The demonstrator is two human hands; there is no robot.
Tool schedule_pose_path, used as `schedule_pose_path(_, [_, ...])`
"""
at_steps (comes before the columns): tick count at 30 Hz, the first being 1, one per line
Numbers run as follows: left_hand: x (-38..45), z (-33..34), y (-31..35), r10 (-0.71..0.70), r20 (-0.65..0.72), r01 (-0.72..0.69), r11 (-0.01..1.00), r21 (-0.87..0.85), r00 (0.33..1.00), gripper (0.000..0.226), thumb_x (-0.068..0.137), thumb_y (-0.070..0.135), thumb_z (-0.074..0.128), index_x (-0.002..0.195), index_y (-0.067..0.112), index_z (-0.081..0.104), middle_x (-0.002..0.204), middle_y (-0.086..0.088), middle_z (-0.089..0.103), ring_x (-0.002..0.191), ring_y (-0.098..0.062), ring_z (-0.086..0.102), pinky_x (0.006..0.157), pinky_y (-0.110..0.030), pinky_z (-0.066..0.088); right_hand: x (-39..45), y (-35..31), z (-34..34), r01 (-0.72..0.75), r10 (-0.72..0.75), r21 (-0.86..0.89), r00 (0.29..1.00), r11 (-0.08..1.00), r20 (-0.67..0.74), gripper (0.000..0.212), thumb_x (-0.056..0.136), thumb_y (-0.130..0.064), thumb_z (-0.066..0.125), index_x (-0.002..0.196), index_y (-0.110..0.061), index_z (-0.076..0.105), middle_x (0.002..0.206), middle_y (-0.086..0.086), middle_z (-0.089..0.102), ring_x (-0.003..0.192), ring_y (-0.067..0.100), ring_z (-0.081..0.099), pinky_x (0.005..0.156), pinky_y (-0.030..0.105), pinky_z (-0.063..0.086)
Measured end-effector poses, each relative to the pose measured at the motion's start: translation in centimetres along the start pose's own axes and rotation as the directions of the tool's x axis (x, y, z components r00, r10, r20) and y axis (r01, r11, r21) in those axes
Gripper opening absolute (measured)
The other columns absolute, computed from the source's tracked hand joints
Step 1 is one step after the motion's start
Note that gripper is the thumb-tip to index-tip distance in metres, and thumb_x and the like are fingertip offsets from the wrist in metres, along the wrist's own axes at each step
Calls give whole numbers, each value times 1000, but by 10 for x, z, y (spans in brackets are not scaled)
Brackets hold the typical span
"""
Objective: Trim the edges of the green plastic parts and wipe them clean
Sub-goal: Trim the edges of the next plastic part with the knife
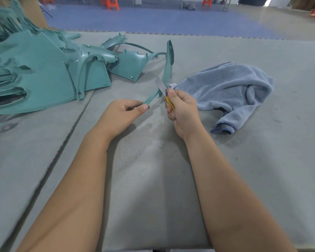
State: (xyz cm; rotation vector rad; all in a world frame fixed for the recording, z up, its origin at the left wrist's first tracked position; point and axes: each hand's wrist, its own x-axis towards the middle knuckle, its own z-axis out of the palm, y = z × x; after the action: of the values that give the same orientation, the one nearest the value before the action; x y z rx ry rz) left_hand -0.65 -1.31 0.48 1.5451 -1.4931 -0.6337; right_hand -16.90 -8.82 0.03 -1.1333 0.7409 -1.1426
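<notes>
My left hand point(122, 113) pinches the near end of a thin, curved green plastic part point(168, 66) that rises up and away over the table. My right hand point(180, 110) grips a yellow-handled knife point(164, 90), thumb on top, with its metal blade laid against the part's edge just beyond my fingers. A crumpled blue-grey cloth point(231, 91) lies on the table to the right of the knife hand, apart from it.
A pile of green plastic parts point(44, 73) covers the table's left and far-left side. The grey padded table point(153, 179) has a seam running diagonally on the left. Orange stools point(110, 3) stand on the floor far behind.
</notes>
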Motion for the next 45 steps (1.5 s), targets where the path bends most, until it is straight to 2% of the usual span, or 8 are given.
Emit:
schedule_pose_path(6, [10, -2, -1, -16, 2, 15, 964, 264, 1000, 29, 97, 32, 53, 93, 8, 68, 63, -2, 52, 55, -4, 41, 61, -25, 36, -1, -1, 2, -4, 4, -37, 1000, 999, 11, 30, 101, -17, 51, 72, -10, 58, 48, -3, 42, 44, 8, 29, 41, 16, 24])
schedule_pose_path(10, [3, 2, 3, -16, -5, 17, 994, 111, 1000, 38, 94, 47, 50, 131, 53, 48, 101, 27, 64, 91, 9, 58, 85, -22, 44, 0, 1, 3, 31, -28, -90, 999, 995, 32, 30, 101, -16, 52, 72, -9, 57, 46, -6, 42, 43, 6, 31, 41, 15, 26])
schedule_pose_path(12, [3, 5, 2, 22, -36, -16, 989, 149, 999, 38, 93, 50, 52, 131, 55, 47, 121, 29, 60, 108, 2, 58, 92, -24, 42, -1, 2, 3, 37, -34, -93, 999, 995, 37, 30, 101, -15, 52, 72, -9, 57, 45, -5, 42, 42, 5, 31, 41, 15, 26])
schedule_pose_path(18, [6, 14, 8, 131, -164, -93, 970, 223, 978, 33, 90, 30, 55, 121, 38, 64, 100, 6, 73, 90, -12, 64, 80, -32, 51, -2, 0, 6, 43, -33, -127, 997, 991, 74, 28, 100, -12, 52, 72, -9, 58, 48, -4, 43, 43, 5, 34, 41, 13, 28])
schedule_pose_path(23, [6, 19, 5, 148, -148, -105, 958, 267, 978, 12, 86, 45, 57, 77, 48, 63, 63, 17, 58, 56, -4, 49, 53, -28, 33, -5, -2, 7, 39, -9, -184, 987, 982, 160, 25, 99, -11, 51, 76, -2, 53, 48, 0, 39, 42, 7, 30, 41, 14, 26])
schedule_pose_path(30, [5, 17, 5, 60, -198, -36, 992, 122, 978, 20, 81, 51, 64, 99, 59, 59, 79, 36, 65, 78, 6, 62, 76, -33, 54, -5, -3, 4, 26, 8, -163, 979, 986, 202, 26, 99, -3, 46, 74, -7, 55, 54, 5, 42, 41, 2, 34, 42, 13, 27])
schedule_pose_path(39, [7, 17, 5, 30, -208, -19, 998, 58, 978, 4, 75, 60, 66, 76, 57, 67, 66, 2, 65, 52, -8, 42, 58, -32, 36, -4, 1, 0, 49, -23, -125, 979, 991, 204, 25, 100, -8, 49, 77, -10, 59, 56, 0, 44, 47, 3, 36, 47, 16, 25])
schedule_pose_path(45, [7, 19, 5, 11, -212, -2, 999, 42, 977, 10, 79, 56, 66, 81, 48, 70, 56, 17, 58, 49, -3, 41, 58, -29, 35, -3, 2, -1, 47, -25, -106, 980, 993, 200, 25, 101, -8, 47, 78, -10, 55, 54, -4, 45, 49, 5, 34, 49, 19, 22])
